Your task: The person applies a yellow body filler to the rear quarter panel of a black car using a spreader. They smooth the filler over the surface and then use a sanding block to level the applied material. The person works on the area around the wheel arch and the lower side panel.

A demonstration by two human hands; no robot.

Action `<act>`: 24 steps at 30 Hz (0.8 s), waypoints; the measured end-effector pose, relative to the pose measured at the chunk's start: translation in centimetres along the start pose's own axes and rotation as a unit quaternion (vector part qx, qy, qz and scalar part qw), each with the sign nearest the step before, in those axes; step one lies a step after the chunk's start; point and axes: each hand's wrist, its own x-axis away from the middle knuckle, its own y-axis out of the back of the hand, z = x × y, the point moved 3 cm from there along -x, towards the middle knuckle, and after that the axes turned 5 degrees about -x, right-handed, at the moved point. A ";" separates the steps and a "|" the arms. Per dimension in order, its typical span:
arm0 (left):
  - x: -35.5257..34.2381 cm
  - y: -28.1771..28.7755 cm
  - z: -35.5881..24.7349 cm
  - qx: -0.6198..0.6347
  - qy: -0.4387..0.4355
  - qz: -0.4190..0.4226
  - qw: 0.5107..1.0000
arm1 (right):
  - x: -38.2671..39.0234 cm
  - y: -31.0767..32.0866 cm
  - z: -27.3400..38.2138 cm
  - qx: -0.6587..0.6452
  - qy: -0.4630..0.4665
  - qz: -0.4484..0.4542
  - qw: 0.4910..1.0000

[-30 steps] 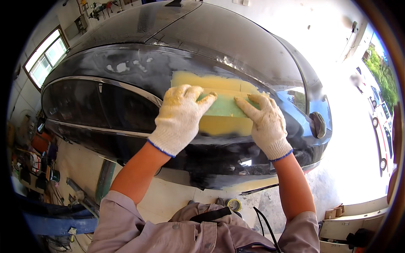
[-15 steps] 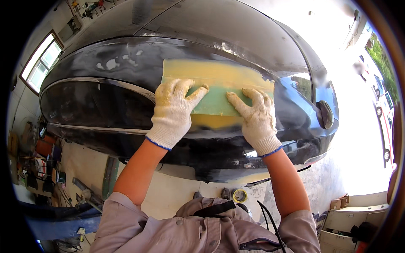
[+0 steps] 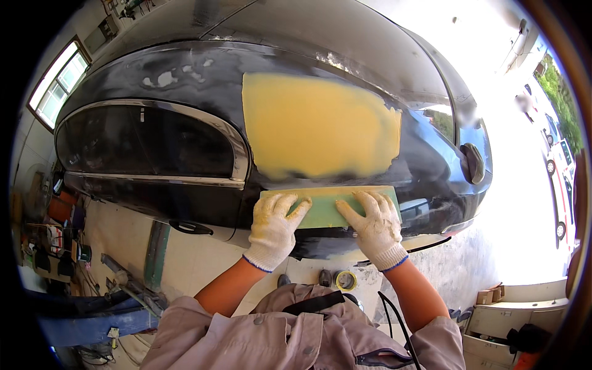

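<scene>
Workshop floor [image 3: 123,228], pale, in head view; one window [image 3: 61,89], far left; one dark car [image 3: 345,37], side toward the wearer, within arm's reach; one yellow patch [image 3: 320,123] on its dark side, fully in sight; one long green board [image 3: 324,213], just below the patch, contact with the car impossible to tell; left hand [image 3: 273,228] and right hand [image 3: 373,225], two in all, both gloved, each gripping one end, thumbs inward, presumably for even control along the length; one yellow-rimmed tin [image 3: 346,281], floor-standing, probably for keeping out of the arms' way.
</scene>
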 end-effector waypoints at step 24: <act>-18.2 10.1 7.7 -0.128 -0.002 -0.005 0.992 | -16.4 5.8 -3.7 -0.020 -0.004 -0.101 0.995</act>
